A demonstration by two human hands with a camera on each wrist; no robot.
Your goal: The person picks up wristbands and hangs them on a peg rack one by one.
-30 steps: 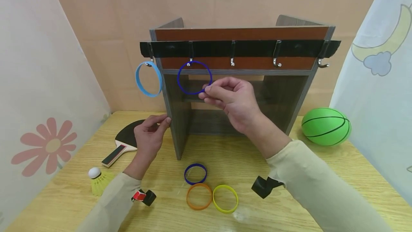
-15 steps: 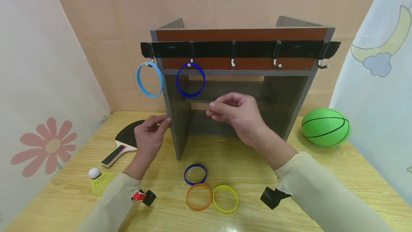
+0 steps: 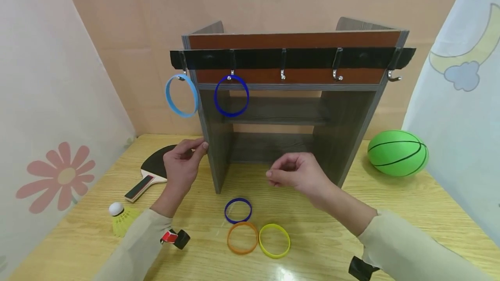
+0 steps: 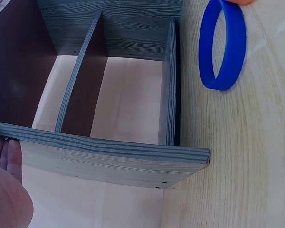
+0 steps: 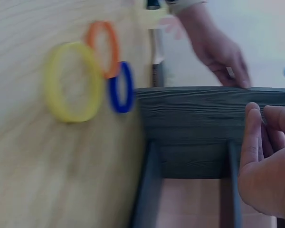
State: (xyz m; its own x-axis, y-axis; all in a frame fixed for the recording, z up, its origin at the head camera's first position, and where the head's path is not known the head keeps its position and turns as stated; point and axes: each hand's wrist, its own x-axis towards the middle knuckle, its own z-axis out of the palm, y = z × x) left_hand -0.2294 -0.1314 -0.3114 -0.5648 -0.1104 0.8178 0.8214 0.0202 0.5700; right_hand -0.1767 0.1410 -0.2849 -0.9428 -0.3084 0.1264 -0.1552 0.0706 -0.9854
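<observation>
My left hand [image 3: 181, 165] holds the front edge of the left side panel of a grey wooden shelf [image 3: 212, 142]. My right hand [image 3: 298, 176] is in front of the shelf's lower opening, fingers loosely bent with nothing between them. A light blue wristband [image 3: 168, 92] hangs on the leftmost hook of the black strip [image 3: 258, 59]. On the second hook hangs a dark blue wristband [image 3: 215, 101]. Below, on the table, lie another dark blue wristband [image 3: 225, 217], an orange wristband [image 3: 228, 243] and a yellow wristband [image 3: 288, 246].
A green ball [image 3: 397, 153] sits right of the shelf. To the left are a table tennis bat [image 3: 154, 164], partly behind my left hand, and a yellow shuttlecock [image 3: 122, 220]. The middle hook [image 3: 283, 74] and the two to its right carry nothing.
The dark blue wristband, earlier pinched in my right hand, was let go and hangs on the second hook. My right hand has moved down and to the right. My left hand stays put.
</observation>
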